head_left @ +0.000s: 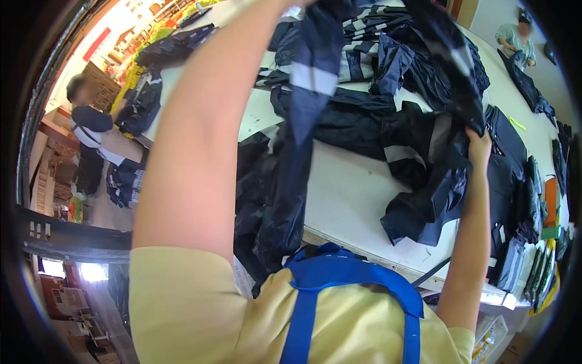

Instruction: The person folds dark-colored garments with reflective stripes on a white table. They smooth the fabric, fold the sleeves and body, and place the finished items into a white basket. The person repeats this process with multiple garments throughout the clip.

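Note:
A dark navy garment with pale reflective bands is held up in front of me, its long narrow parts hanging on the left and right. My left arm reaches up to the top edge, where the hand is cut off. My right hand is closed on the lower end of the garment's right-hand part. Beneath it, a crumpled dark garment with a grey band lies on the white table. Another dark piece hangs over the near edge, left of centre.
Dark banded garments are heaped at the table's far side. Folded dark garments and upright packets line the right. One person stands at the left with dark clothing; another person handles a dark garment far right.

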{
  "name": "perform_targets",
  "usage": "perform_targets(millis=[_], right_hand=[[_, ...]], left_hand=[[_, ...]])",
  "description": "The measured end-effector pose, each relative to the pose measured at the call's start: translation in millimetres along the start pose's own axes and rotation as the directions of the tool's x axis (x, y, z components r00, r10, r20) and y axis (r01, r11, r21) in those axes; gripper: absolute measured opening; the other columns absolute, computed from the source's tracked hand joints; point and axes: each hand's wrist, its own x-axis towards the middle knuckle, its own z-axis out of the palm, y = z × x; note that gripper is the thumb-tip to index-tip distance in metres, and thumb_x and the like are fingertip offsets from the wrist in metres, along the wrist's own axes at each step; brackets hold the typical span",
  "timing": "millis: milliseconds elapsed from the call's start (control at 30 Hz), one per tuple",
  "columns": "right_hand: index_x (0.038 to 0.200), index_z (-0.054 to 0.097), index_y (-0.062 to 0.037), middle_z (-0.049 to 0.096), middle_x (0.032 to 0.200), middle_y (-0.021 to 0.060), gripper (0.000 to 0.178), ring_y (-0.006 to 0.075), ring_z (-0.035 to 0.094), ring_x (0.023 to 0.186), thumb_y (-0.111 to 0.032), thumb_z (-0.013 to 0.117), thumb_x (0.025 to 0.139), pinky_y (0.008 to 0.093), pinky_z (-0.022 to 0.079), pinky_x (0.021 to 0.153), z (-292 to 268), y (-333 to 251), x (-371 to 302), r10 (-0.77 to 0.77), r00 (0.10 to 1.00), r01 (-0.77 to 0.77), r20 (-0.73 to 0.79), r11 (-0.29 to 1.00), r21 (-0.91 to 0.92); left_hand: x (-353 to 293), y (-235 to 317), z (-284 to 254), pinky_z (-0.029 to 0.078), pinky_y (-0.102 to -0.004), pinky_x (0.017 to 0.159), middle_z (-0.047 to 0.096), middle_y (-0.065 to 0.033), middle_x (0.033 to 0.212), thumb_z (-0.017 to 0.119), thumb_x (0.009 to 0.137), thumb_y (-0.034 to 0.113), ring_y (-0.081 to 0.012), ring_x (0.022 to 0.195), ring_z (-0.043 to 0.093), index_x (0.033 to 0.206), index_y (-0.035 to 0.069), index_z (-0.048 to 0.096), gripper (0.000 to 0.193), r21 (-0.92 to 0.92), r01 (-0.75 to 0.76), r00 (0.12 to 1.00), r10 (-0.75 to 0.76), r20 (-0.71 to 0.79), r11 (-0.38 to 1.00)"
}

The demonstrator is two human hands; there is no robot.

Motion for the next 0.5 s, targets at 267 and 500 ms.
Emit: perform_targets(millis=[267,500], right_hand=[[0.104,0.063,0.0031,0.068,0.091,0.0129,0.037,0.0238,0.063,0.084,-0.021,0.068,0.076,0.0324,0.046,0.079,44,100,-23,0.148,0.982,-0.086,0.117,0.905,-0.416],[0.106,0.065,0.0021,0.067,0.091,0.0077,0.035,0.0177,0.060,0.083,-0.018,0.071,0.077,0.0269,0.045,0.079,22,129,1,0.178,0.973,-0.157,0.149,0.977,-0.141]], left_hand=[[-352,-108,280,0.017,-0.0697,0.102,-0.002,-0.0248,0.153,0.081,0.057,0.052,-0.0501,0.139,0.003,0.151,0.016,0.000,0.129,0.410,0.698,0.634,-0.773,0.029,0.587],[-415,-142,288,0.044,-0.0411,0.093,0.055,-0.0154,0.117,0.061,0.065,-0.004,-0.0371,0.103,0.054,0.132,0.019,0.049,0.072,-0.015,0.773,0.616,-0.756,-0.223,0.634]])
